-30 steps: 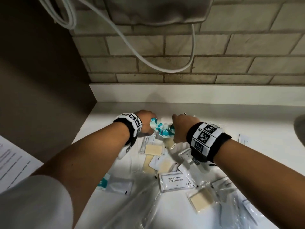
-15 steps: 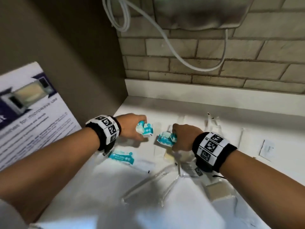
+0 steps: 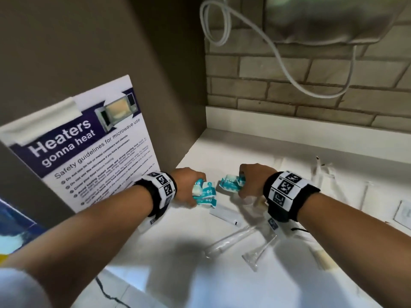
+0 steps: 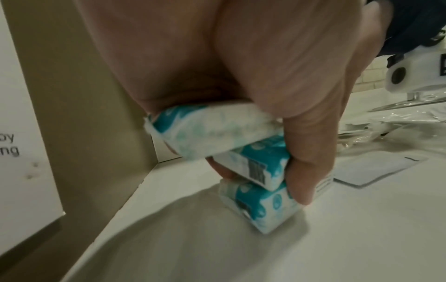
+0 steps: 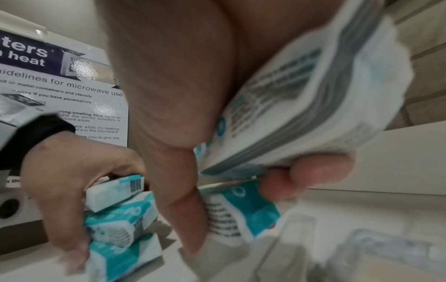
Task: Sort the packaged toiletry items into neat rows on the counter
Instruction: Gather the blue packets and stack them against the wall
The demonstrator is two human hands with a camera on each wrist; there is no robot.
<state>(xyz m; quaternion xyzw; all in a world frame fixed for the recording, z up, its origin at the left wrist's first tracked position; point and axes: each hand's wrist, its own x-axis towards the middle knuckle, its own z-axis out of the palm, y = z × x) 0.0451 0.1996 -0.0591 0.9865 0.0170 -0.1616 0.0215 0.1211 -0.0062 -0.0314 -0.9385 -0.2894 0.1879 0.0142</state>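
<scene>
My left hand [image 3: 188, 187] grips three teal-and-white soap packets [image 3: 204, 194] stacked one over another, the lowest touching the white counter [image 3: 178, 247] near the left wall. In the left wrist view the thumb [image 4: 304, 167] presses the stacked packets [image 4: 255, 171] from the side. My right hand [image 3: 253, 182] holds two more teal-and-white packets [image 3: 231, 184] just to the right; in the right wrist view one packet [image 5: 301, 106] lies in the palm and another [image 5: 239, 209] sits under the thumb. A small gap separates the two hands.
Clear-wrapped items [image 3: 231, 238] and flat white sachets [image 3: 224, 215] lie scattered on the counter below and right of my hands. A microwave safety poster [image 3: 89, 152] hangs on the brown left wall. A brick wall [image 3: 311, 85] with a white cable [image 3: 282, 56] stands behind.
The hands, together around one bunch of packets a second ago, have drawn apart, each holding its own packets. The left hand has moved left toward the wall and lowered its stack.
</scene>
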